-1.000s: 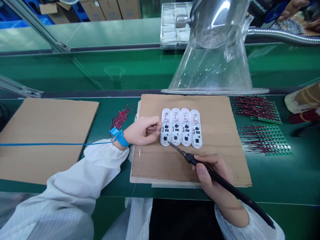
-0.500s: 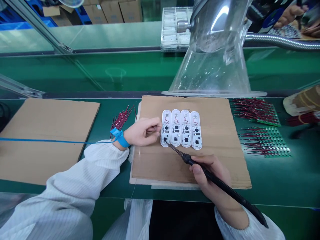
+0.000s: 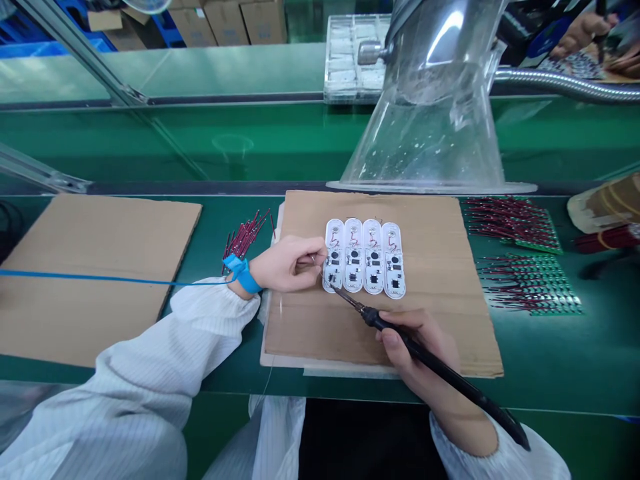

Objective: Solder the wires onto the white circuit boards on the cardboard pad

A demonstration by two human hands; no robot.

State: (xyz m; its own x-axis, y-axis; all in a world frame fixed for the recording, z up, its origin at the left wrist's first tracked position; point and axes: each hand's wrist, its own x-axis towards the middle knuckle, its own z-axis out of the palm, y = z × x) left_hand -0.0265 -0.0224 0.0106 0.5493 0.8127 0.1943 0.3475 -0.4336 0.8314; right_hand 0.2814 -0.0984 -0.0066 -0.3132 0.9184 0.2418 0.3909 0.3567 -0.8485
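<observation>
Several white oblong circuit boards [image 3: 365, 257] lie side by side on a cardboard sheet [image 3: 440, 247]. My left hand [image 3: 287, 265] pinches a thin silver wire [image 3: 318, 261], probably solder, whose end reaches the leftmost board. A blue wrist strap [image 3: 243, 273] circles that wrist, with its blue cord [image 3: 100, 276] trailing left. My right hand [image 3: 417, 350] grips a black soldering iron [image 3: 425, 350] like a pen. The iron's tip [image 3: 334, 289] is at the lower part of the leftmost board, beside the wire end. Whether it touches the board is hard to tell.
A loose bunch of red-sleeved pins [image 3: 245, 237] lies left of the sheet, beyond which is a second cardboard sheet [image 3: 90, 267]. Green panels with red wires [image 3: 530, 283] lie to the right. A clear acrylic fume hood [image 3: 425, 133] stands behind. A co-worker's hand [image 3: 580, 33] shows far off.
The soldering iron and my right hand have shifted left, bringing the tip closer to the leftmost board. My left hand has stayed nearly still on the wire.
</observation>
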